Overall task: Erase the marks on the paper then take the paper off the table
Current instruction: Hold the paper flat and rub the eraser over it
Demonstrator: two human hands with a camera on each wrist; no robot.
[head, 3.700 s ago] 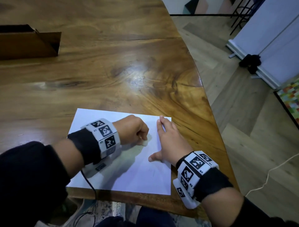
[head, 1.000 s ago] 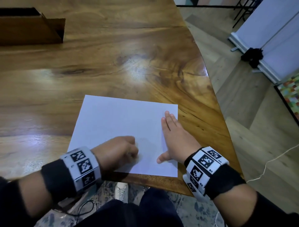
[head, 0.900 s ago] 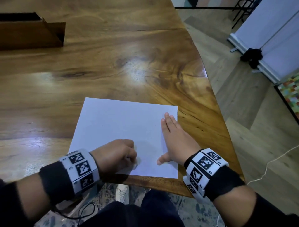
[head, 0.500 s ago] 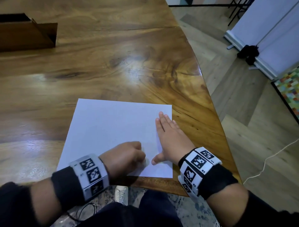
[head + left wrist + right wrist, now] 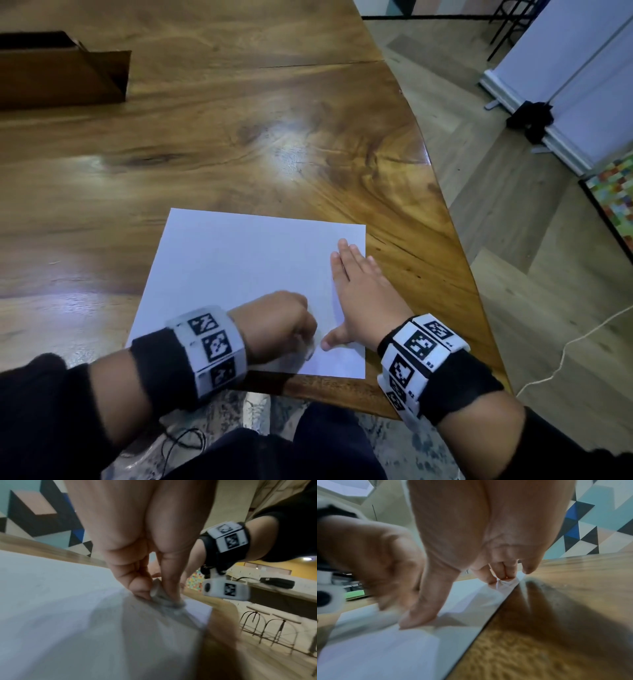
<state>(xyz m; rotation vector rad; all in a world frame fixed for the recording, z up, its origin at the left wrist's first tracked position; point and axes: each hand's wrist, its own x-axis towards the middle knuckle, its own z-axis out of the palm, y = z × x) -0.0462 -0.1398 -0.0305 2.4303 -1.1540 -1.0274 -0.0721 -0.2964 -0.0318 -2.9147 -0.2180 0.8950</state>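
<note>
Left to right, as I read it from the remote station. Far left, a brown cardboard box (image 5: 65,73) sits on the desk (image 5: 239,137), well apart from the work. Next, my left hand (image 5: 277,325) is curled into a fist near the paper's near edge; in the left wrist view its fingers (image 5: 137,582) and thumb pinch a small white eraser (image 5: 157,590), pressed down onto the sheet. The paper (image 5: 246,270) lies flat on the desk near the front edge — its long axis runs away from me, slightly skewed so the far end leans to the right. Rightmost, my right hand (image 5: 363,294) lies spread and flat, fingers (image 5: 344,253) straight and together, thumb splayed out, holding nothing — it pins the sheet's right margin, the outer side of the hand lapping onto bare wood.

Risks, as I judge them: the eraser works close to the near edge, so a hard stroke toward me could buckle or crease the sheet there; if the pinning palm lifts, the sheet may slide on the glossy wood. I cannot make out any remaining marks; the area under the fist is hidden and blurred.
</note>
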